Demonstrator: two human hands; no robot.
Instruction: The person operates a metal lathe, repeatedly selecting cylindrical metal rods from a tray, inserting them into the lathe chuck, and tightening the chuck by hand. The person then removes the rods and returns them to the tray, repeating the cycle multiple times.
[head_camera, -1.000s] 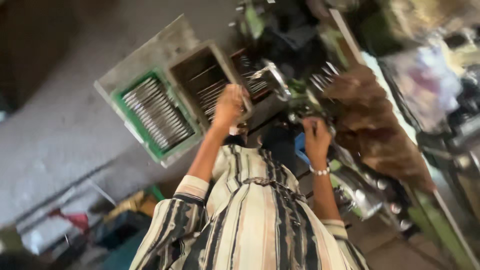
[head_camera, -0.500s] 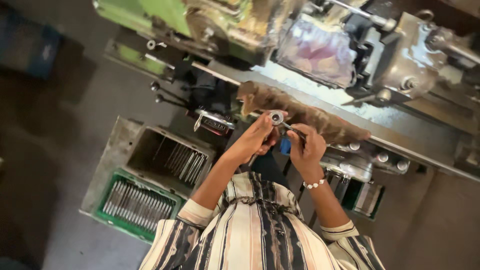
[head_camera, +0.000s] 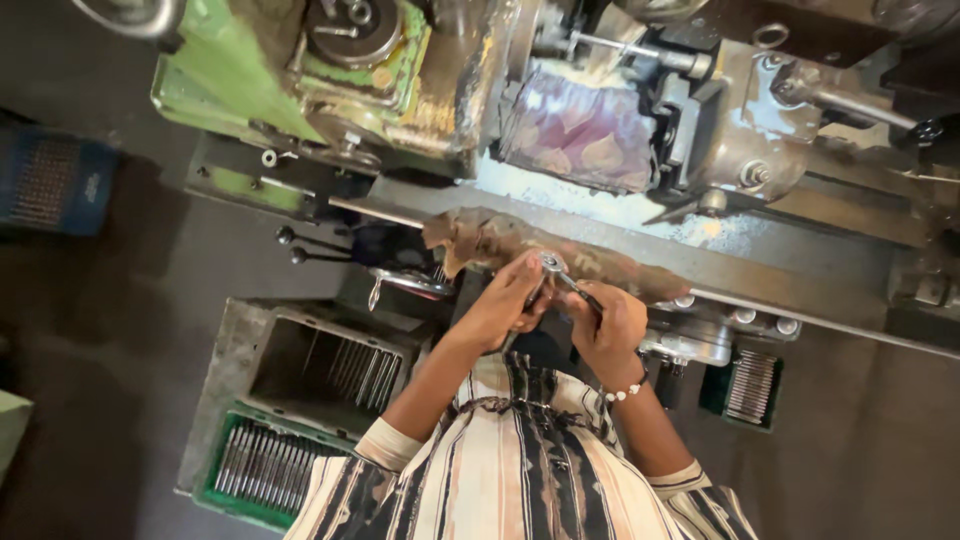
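Both hands now meet over the lathe: left hand (head_camera: 510, 300) pinches a small metal part (head_camera: 551, 263) (previously reaching toward trays), right hand (head_camera: 610, 325) grips a thin rod (head_camera: 580, 287).

Workshop surroundings
A green lathe (head_camera: 300, 80), a green crate of metal rods (head_camera: 262, 470), a blue crate (head_camera: 50, 185), a purple cloth (head_camera: 580, 130).

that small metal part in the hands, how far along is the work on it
Done: many metal rods already lie in the green crate and the grey bin. In hand: the left hand has its grip on a small round metal part, while the right hand holds a thin tool against it. Left: the part is not yet mounted on the lathe; I cannot tell how many remain.
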